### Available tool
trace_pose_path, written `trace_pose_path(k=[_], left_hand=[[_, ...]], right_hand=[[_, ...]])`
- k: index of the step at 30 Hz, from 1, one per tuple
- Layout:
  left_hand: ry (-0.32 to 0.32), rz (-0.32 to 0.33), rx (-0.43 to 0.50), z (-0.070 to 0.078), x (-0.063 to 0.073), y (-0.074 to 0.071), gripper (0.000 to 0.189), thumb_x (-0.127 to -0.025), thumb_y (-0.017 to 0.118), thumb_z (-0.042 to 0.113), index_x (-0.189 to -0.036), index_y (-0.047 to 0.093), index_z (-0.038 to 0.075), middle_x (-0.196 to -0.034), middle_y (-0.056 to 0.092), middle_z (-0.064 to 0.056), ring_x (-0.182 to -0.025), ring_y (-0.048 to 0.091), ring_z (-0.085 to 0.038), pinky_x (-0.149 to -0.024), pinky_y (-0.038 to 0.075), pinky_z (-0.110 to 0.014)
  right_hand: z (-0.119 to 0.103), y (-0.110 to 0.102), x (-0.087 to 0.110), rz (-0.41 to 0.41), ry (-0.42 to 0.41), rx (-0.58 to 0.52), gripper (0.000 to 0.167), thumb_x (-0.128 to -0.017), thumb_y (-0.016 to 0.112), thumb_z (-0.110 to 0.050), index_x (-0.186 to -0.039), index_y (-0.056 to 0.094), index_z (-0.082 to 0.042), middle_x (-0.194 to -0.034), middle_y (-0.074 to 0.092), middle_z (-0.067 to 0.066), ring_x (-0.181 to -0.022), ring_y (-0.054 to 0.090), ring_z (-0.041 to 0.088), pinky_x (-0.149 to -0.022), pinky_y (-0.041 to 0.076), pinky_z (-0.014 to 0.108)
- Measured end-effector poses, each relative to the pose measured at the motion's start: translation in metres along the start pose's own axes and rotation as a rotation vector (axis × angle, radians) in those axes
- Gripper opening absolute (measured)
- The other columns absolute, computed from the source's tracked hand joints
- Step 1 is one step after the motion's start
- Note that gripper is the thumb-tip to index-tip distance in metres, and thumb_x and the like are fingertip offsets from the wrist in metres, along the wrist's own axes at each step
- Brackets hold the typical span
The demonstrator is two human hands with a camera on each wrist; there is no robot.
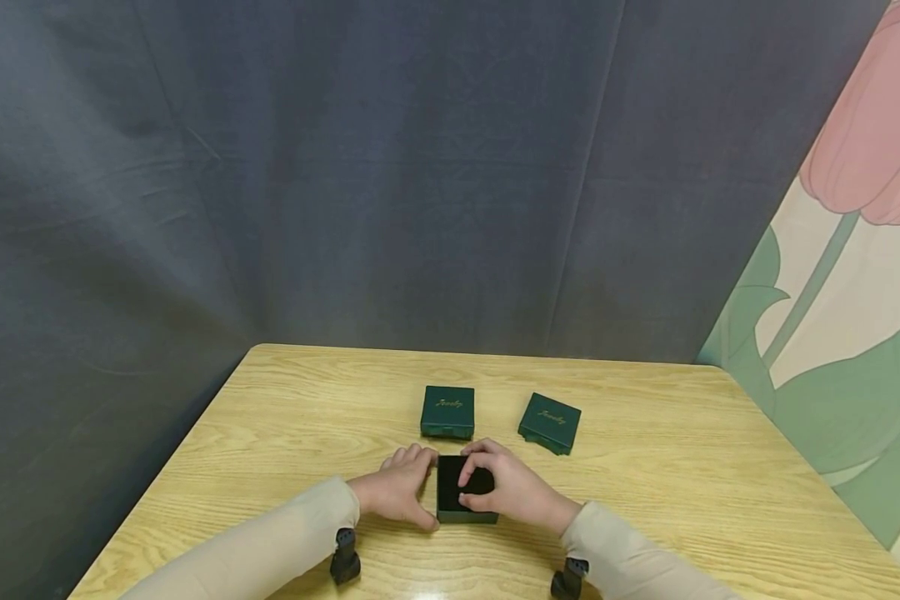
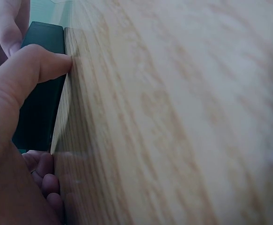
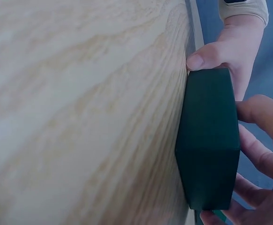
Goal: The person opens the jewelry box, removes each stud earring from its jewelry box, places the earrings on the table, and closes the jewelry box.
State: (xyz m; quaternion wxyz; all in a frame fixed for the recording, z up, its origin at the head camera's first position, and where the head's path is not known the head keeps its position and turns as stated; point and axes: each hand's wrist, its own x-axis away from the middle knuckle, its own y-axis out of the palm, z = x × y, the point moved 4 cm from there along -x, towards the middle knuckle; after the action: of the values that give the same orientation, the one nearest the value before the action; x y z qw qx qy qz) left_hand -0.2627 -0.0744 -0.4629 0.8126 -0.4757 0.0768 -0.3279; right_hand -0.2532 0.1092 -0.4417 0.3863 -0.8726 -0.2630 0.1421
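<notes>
A small square dark green box [image 1: 467, 517] with a black inside sits on the table near the front middle, its top uncovered. My left hand [image 1: 399, 487] holds its left side, thumb at the near corner and fingers at the far one. In the right wrist view the left thumb [image 3: 202, 60] lies against the end of the box's green wall [image 3: 206, 117]. My right hand [image 1: 513, 490] is over the box, index finger and thumb bent close together above the black inside. I cannot tell whether a small thing is pinched between those fingertips.
Behind the box, two flat square dark green pieces with gold script lettering lie on the table, one straight ahead [image 1: 447, 410] and another turned at an angle [image 1: 551, 422] to the right. A grey curtain [image 1: 420, 183] hangs behind the table's far edge. A flower-painted wall [image 1: 855, 333] stands at right.
</notes>
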Motion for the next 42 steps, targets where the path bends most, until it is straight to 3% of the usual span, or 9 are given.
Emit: trace_pose_path(k=[8,20,37,42], left_hand=[[0.001,0.004,-0.004,-0.0001,-0.0003,0.0001,0.086,-0.069,0.081,0.045,-0.136,0.039,0.011,-0.111,0.041,0.003,-0.095,0.034,-0.014,-0.087,0.031,-0.034],[0.005,0.002,0.007,-0.0010,-0.0006,0.0003,0.083,-0.069,0.081,0.044,-0.133,0.041,0.012,-0.108,0.040,0.004,-0.093,0.033,-0.014,-0.084,0.031,-0.032],[0.013,0.006,0.021,-0.0004,-0.0004,-0.0005,0.082,-0.069,0.081,0.043,-0.133,0.041,0.012,-0.107,0.039,0.004,-0.093,0.033,-0.014,-0.083,0.030,-0.032],[0.014,0.001,0.022,-0.0007,-0.0005,-0.0004,0.083,-0.070,0.081,0.043,-0.134,0.040,0.011,-0.108,0.040,0.004,-0.093,0.033,-0.014,-0.084,0.030,-0.032]], right_hand=[[0.0018,0.0006,-0.0008,0.001,0.002,0.026,0.011,-0.085,0.074,-0.030,-0.079,0.065,-0.031,-0.131,0.051,0.007,-0.119,0.050,0.026,-0.096,0.044,0.047],[-0.0008,-0.0005,-0.0017,-0.019,0.009,0.025,0.011,-0.086,0.073,-0.028,-0.079,0.065,-0.030,-0.132,0.050,0.007,-0.121,0.049,0.027,-0.097,0.044,0.048],[-0.0008,-0.0020,-0.0015,-0.020,0.003,-0.006,0.011,-0.086,0.071,-0.024,-0.079,0.064,-0.028,-0.132,0.051,0.008,-0.122,0.050,0.026,-0.098,0.043,0.047],[0.0010,-0.0029,-0.0017,-0.015,0.017,-0.067,0.010,-0.088,0.070,-0.023,-0.081,0.064,-0.027,-0.131,0.053,0.007,-0.123,0.050,0.026,-0.098,0.043,0.046]])
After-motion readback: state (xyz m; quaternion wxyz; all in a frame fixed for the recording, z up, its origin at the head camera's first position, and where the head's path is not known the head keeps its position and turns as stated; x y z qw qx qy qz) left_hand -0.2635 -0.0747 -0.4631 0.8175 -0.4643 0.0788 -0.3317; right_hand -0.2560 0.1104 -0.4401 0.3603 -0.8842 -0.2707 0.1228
